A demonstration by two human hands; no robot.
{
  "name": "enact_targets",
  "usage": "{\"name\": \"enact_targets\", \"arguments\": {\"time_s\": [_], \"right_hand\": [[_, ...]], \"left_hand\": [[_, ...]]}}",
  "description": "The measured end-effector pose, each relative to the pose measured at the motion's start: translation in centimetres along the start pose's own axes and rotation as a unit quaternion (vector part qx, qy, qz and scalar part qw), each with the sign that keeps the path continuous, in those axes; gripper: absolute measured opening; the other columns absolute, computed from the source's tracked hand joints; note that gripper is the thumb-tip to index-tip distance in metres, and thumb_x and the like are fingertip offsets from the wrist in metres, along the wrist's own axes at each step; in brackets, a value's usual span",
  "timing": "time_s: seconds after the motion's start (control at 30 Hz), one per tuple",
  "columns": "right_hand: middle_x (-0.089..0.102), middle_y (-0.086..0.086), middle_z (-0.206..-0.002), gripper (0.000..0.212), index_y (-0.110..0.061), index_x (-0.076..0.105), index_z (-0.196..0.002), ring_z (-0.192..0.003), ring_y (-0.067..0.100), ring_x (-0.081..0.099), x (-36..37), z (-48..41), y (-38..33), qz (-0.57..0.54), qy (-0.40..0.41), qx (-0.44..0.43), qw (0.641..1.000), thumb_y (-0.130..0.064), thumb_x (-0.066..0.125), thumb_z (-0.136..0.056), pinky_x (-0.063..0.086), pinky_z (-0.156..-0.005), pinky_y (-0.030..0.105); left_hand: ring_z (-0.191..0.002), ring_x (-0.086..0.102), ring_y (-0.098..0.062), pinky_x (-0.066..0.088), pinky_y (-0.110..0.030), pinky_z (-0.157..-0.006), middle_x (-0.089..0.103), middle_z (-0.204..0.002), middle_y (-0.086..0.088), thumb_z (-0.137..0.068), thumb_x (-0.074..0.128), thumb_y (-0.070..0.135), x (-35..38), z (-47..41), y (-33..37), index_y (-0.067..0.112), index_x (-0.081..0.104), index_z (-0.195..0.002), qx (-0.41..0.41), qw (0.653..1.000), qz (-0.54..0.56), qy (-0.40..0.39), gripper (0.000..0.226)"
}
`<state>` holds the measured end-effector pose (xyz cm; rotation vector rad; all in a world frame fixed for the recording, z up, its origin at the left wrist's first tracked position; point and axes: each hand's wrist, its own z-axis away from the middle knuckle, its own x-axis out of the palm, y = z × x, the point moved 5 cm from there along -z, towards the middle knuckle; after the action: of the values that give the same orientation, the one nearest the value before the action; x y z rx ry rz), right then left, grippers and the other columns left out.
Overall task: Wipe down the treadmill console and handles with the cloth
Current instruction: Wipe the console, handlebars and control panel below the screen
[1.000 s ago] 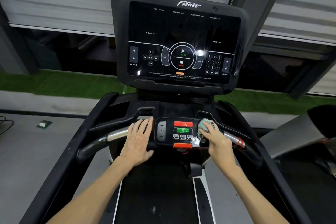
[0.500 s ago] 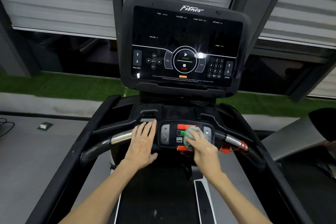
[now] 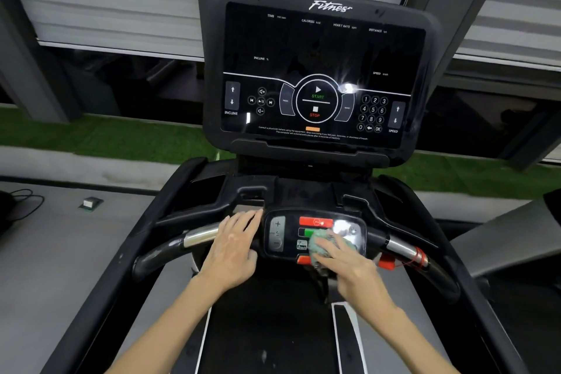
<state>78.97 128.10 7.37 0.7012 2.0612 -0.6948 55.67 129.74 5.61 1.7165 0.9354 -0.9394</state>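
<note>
Grey shutters (image 3: 106,3) and green turf (image 3: 121,136) lie beyond. My right hand (image 3: 355,270) grips the crumpled teal-green cloth (image 3: 321,240) against the small button panel (image 3: 282,234); my left hand (image 3: 233,249) rests flat, fingers straight, on the left handle (image 3: 200,235).

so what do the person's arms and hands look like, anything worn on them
The left forearm and right forearm are bare as far as the frame's edge, with no sleeves in view. The left hand and right hand wear no gloves. No watch, band or ring shows on the wrists or on the fingers in view.
</note>
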Motion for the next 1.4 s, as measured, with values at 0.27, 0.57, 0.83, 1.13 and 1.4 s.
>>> {"name": "enact_targets", "arguments": {"time_s": [0.27, 0.57, 0.83, 1.13, 1.4], "right_hand": [[0.062, 0.003, -0.128, 0.059, -0.013, 0.073, -0.105, -0.120, 0.028, 0.058, -2.8, -4.5, 3.9, -0.014, 0.001, -0.026, 1.000, 0.025, 0.068, -0.059, 0.051, -0.096, 0.036], [0.067, -0.004, -0.121, 0.041, -0.031, 0.064, -0.123, -0.107, 0.010, 0.061, 1.5, -14.5, 5.4, -0.220, -0.370, 0.042, 0.902, -0.008, 0.043, -0.096, 0.039, -0.104, 0.023], [0.071, -0.015, -0.083, 0.040, -0.029, 0.069, -0.117, -0.070, -0.006, 0.055, 0.7, -13.0, 9.8, -0.307, -0.410, 0.126, 0.849, -0.004, 0.051, -0.091, 0.040, -0.073, 0.011], [0.069, -0.024, -0.077, 0.042, -0.029, 0.066, -0.121, -0.068, -0.001, 0.058, 3.1, -15.8, 6.8, -0.302, -0.470, 0.092, 0.824, -0.002, 0.048, -0.094, 0.035, -0.072, 0.002], [0.070, -0.011, -0.112, 0.045, -0.035, 0.066, -0.120, -0.106, 0.008, 0.063, 4.7, -16.3, 4.6, -0.336, -0.482, 0.068, 0.807, -0.004, 0.046, -0.095, 0.044, -0.102, 0.028]], "left_hand": [[-0.131, 0.048, -0.023, 0.035, -0.040, -0.114, 0.057, -0.135, -0.008, -0.089, 0.050, 0.003, -2.9, -6.1, -0.6, 0.004, 0.057, -0.133, -0.002, 0.985, 0.046, 0.166, 0.044], [-0.147, 0.022, -0.030, 0.021, -0.048, -0.119, 0.024, -0.160, -0.011, -0.099, 0.033, 0.030, -3.3, -15.6, 1.6, 0.005, 0.028, -0.152, 0.010, 0.981, -0.148, 0.128, 0.058], [-0.150, 0.015, -0.028, 0.018, -0.047, -0.118, 0.014, -0.164, -0.008, -0.103, 0.029, 0.036, -1.5, -20.4, 0.0, 0.009, 0.019, -0.155, 0.040, 0.956, -0.283, 0.069, 0.059], [-0.148, 0.020, -0.026, 0.021, -0.048, -0.116, 0.016, -0.163, -0.007, -0.103, 0.031, 0.036, -0.5, -20.9, -1.1, 0.007, 0.020, -0.154, 0.054, 0.954, -0.280, 0.088, 0.059], [-0.148, 0.023, -0.024, 0.021, -0.046, -0.115, 0.020, -0.163, -0.005, -0.102, 0.035, 0.034, -0.4, -20.9, -1.3, 0.009, 0.022, -0.153, 0.079, 0.952, -0.269, 0.124, 0.058]]}}
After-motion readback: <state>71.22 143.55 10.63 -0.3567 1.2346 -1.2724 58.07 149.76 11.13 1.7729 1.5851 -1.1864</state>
